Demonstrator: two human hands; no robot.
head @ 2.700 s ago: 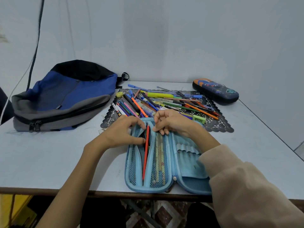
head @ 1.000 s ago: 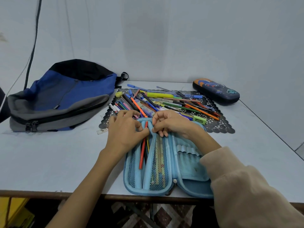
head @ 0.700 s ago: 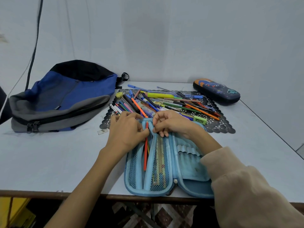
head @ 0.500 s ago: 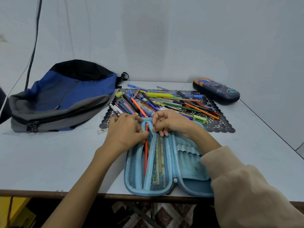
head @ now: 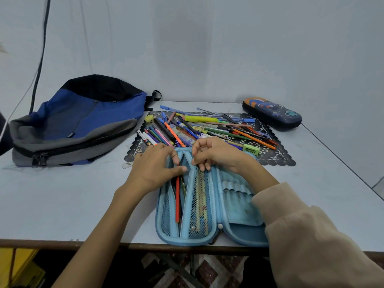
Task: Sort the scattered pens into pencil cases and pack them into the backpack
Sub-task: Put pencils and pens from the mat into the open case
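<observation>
A light blue pencil case (head: pixel 239 206) lies open at the table's near edge. My left hand (head: pixel 153 169) rests on its left mesh pocket, its fingers on the top of a red pen (head: pixel 177 202) that lies in the pocket. My right hand (head: pixel 216 153) pinches the upper rim of the middle mesh divider. Beyond the case, several scattered pens (head: pixel 209 128) lie on a black lace mat (head: pixel 276 156). A blue and grey backpack (head: pixel 83 121) lies zipped at the left. A dark patterned pencil case (head: pixel 272 114) sits closed at the far right.
A green eraser (head: pixel 251 150) lies on the mat near my right wrist. A small clear ruler (head: pixel 127 165) pokes out by the mat's left corner. A black cable (head: pixel 40 59) hangs down the wall at left. The table's front edge (head: pixel 62 243) is close to the case.
The red pen has slid deeper into the left mesh pocket and now lies straighter. My left hand stayed at the pocket's top, my right hand kept its pinch on the divider.
</observation>
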